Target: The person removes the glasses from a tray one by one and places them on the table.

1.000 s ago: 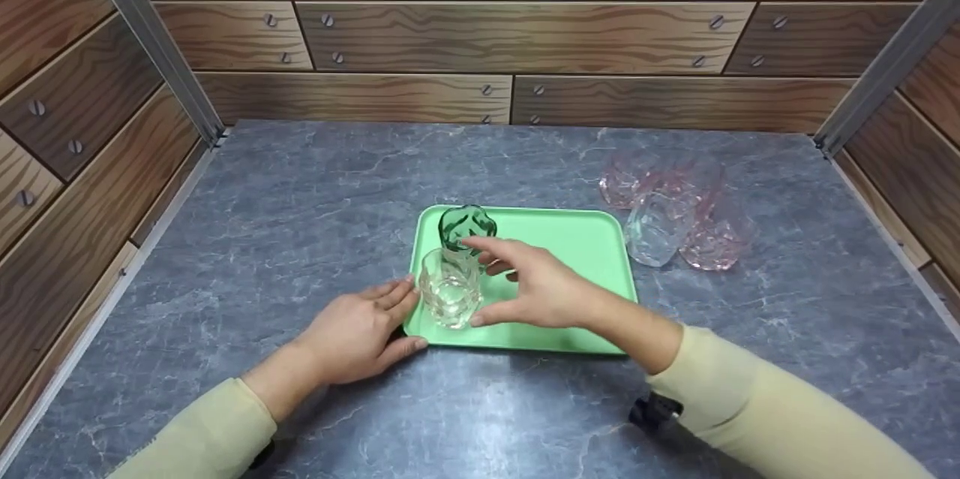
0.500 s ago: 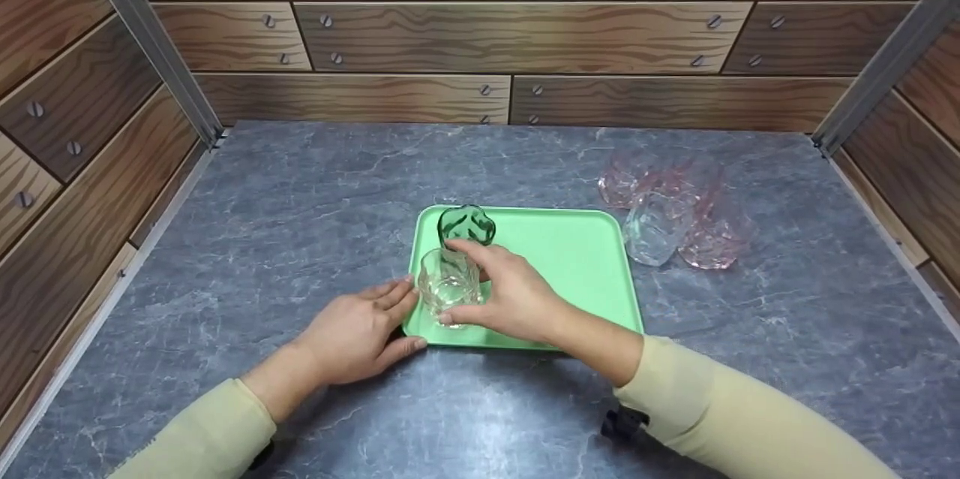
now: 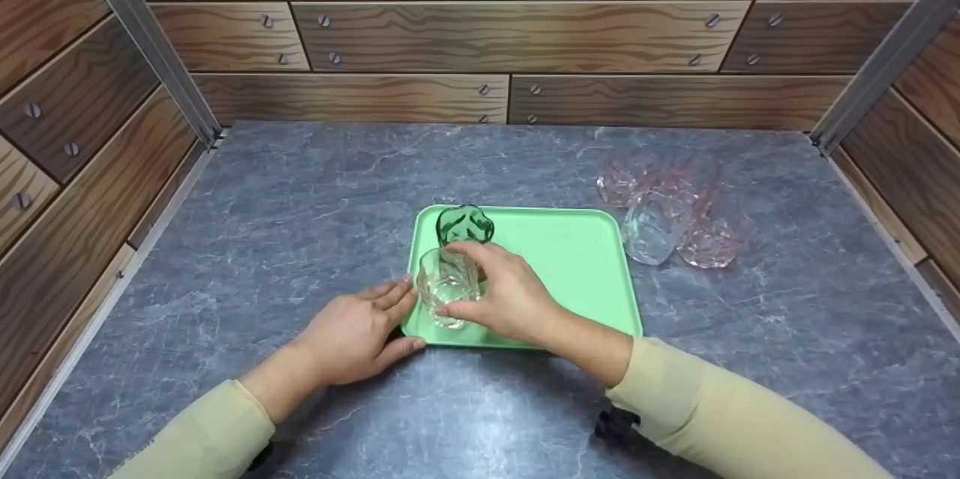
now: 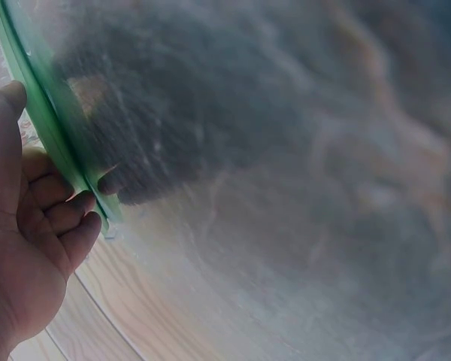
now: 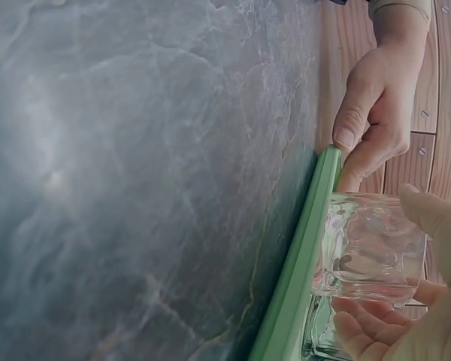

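Note:
A clear drinking glass stands upright on the left part of a green tray. My right hand holds this glass from its right side, the thumb across its front and the fingers around the back. In the right wrist view the glass sits between thumb and fingers, with its base at the tray. A dark green glass is just behind it, partly hidden. My left hand rests against the tray's left edge, fingers extended along the side and thumb by the front corner.
Several pink glasses and one clear glass stand close together right of the tray. The grey marbled tabletop is bordered by wood-patterned walls at the back and sides.
My right hand has moved left from beside the clear glass to grip it. The left hand stays at the tray's edge, and the glasses keep their places.

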A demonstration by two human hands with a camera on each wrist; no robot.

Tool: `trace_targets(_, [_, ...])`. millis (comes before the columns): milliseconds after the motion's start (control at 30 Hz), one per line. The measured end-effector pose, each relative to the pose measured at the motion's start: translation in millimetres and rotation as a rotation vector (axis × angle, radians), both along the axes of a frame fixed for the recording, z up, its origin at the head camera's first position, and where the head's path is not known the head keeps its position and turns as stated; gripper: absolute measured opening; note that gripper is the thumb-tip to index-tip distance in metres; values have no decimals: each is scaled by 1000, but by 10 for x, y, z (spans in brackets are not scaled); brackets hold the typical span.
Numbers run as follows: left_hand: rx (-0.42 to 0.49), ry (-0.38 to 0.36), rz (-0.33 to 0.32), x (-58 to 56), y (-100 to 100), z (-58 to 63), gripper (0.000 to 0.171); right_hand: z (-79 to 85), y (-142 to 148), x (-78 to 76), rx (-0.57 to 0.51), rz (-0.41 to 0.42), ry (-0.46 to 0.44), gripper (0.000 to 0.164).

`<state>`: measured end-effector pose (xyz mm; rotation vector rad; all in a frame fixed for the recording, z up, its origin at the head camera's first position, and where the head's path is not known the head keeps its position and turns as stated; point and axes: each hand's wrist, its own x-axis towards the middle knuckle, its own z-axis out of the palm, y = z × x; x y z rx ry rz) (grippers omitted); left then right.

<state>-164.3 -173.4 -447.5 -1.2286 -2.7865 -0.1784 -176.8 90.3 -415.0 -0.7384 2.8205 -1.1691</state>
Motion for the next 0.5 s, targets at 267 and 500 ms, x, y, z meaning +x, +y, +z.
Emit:
trace_targets(267, [0,16,-2,8,1,8,73,-6,16,6,-40,-23,-33,75])
trace_targets(500, [-13,-4,9,12,3,10,74,31,71,5,-52,-55,-120,75])
